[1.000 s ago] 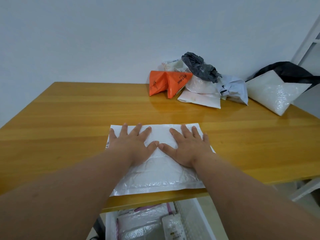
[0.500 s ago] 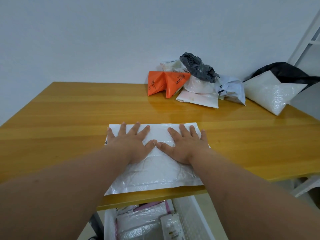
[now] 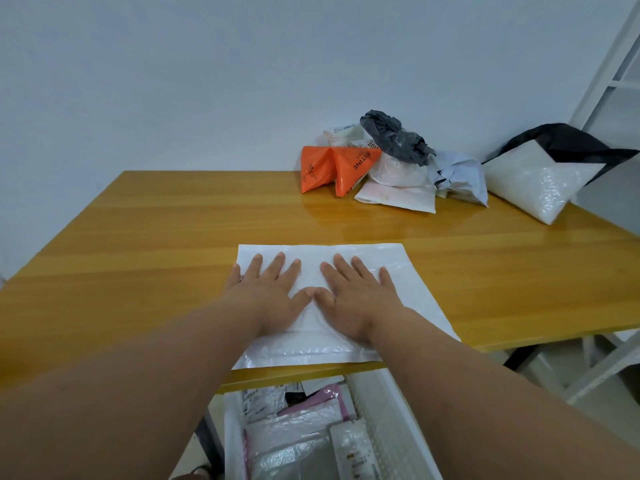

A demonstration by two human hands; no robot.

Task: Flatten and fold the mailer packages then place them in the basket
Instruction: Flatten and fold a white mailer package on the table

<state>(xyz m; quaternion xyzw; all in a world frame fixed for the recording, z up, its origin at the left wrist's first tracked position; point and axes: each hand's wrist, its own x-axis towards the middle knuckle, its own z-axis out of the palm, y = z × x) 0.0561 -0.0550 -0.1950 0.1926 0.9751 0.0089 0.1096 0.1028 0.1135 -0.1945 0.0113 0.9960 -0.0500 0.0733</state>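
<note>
A white bubble mailer [image 3: 311, 351] lies flat on the wooden table [image 3: 138, 271], its near edge at the table's front edge. My left hand [image 3: 270, 292] presses on its left half with straight, spread fingers. My right hand [image 3: 360, 296] presses palm-down on the right half, the two thumbs touching in the middle. Below the table's front edge stands a white basket [image 3: 388, 427] holding several flattened mailers. A pile of crumpled mailers, orange [image 3: 332, 168], grey [image 3: 394, 136] and white [image 3: 398, 192], sits at the back of the table.
A large white bubble mailer with a black bag [image 3: 533, 178] leans at the back right corner. A white shelf frame [image 3: 606, 71] stands to the right of the table. The wall runs behind the table.
Both hands have slid a little toward me over the mailer, still pressing it flat. The view has shifted, showing more of the basket.
</note>
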